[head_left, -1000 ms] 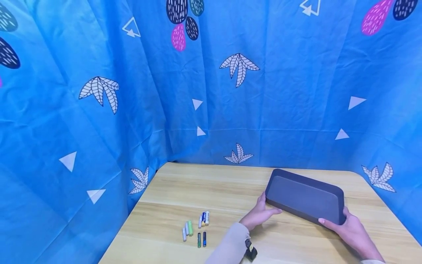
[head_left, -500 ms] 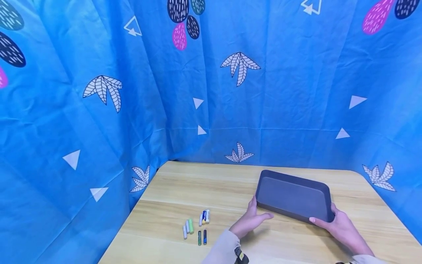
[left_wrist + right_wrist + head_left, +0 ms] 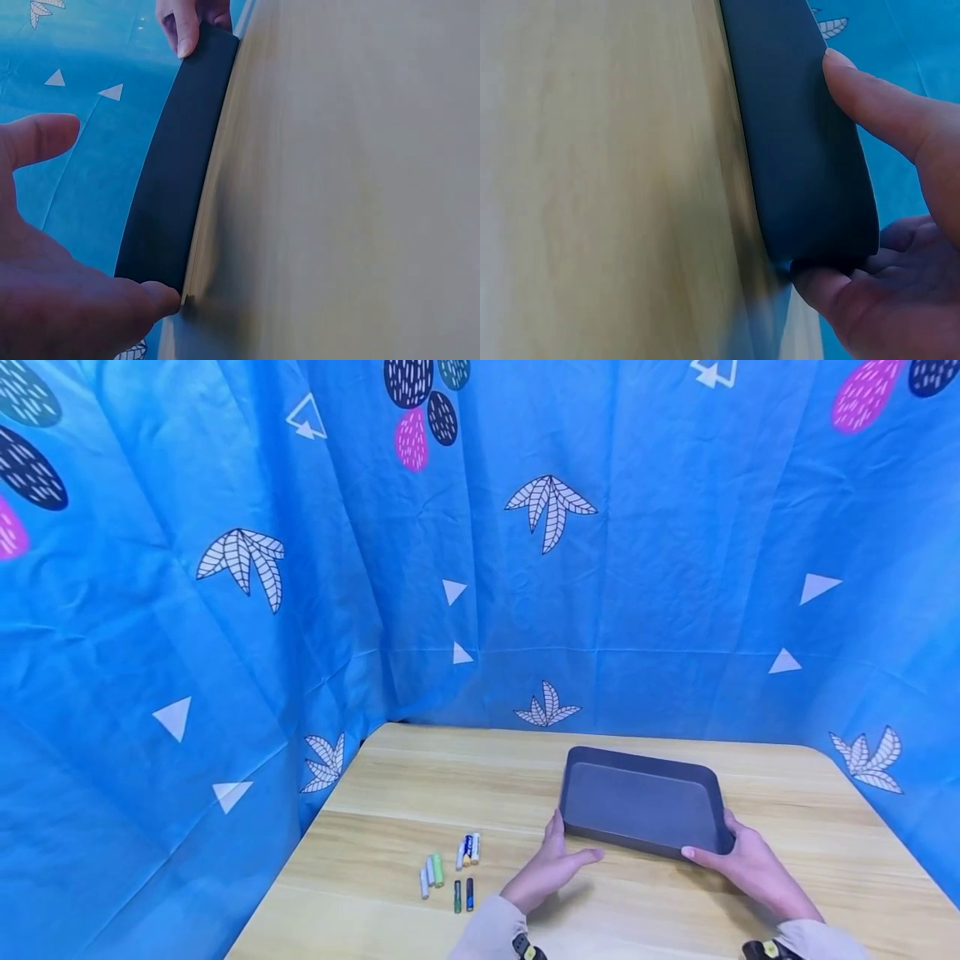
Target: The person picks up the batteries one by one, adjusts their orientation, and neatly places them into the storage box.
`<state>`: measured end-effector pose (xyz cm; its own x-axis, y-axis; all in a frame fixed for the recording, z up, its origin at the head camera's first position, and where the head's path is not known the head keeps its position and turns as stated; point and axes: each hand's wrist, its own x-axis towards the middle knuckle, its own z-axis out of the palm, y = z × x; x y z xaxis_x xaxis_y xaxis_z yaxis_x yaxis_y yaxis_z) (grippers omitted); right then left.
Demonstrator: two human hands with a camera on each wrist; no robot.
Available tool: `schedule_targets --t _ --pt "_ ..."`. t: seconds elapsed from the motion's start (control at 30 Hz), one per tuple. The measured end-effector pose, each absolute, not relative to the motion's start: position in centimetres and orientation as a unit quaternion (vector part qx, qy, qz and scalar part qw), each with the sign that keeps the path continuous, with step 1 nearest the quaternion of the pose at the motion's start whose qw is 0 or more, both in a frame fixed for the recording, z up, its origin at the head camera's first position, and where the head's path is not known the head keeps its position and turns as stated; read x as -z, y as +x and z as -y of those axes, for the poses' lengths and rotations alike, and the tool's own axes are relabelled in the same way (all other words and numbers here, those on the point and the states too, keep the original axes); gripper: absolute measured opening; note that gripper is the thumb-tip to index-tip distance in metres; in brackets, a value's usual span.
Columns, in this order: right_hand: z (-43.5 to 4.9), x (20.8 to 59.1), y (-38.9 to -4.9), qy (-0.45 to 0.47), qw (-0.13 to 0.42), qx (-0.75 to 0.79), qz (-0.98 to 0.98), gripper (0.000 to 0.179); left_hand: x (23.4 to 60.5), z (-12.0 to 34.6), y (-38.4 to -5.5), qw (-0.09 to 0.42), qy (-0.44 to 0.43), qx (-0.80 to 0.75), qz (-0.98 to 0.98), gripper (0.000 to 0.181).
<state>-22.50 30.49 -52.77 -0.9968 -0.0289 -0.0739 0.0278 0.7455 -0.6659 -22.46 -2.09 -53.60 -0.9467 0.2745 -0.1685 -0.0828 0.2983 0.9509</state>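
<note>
A dark grey rectangular tray [image 3: 641, 806] with low walls lies a little askew on the wooden table. My right hand [image 3: 750, 868] grips its near right corner. In the right wrist view the thumb [image 3: 862, 86] lies over the rim and the other fingers sit round the end wall. My left hand [image 3: 547, 868] is at the tray's left end, its fingers touching the near left corner. In the left wrist view the left thumb [image 3: 45, 139] stands out, apart from the tray wall [image 3: 169, 172]. The tray hides part of the fingers of both hands.
Left of my left hand, several batteries lie in small groups on the table [image 3: 360, 860]: green and white ones [image 3: 437, 870], blue and white ones [image 3: 468, 850], and two dark ones [image 3: 463, 895]. A blue patterned curtain [image 3: 480, 568] encloses the table at the back and sides.
The tray has slid left across the table with both hands, and it has turned slightly so its near edge is less slanted. The batteries have not moved on the table.
</note>
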Motion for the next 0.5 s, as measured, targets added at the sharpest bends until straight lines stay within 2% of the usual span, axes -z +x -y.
schedule_targets --t 0.5 --pt "-27.8 52.8 -24.0 -0.043 0.027 0.366 -0.929 0.122 53.4 4.6 -21.1 0.125 0.04 -0.592 -0.795 0.119"
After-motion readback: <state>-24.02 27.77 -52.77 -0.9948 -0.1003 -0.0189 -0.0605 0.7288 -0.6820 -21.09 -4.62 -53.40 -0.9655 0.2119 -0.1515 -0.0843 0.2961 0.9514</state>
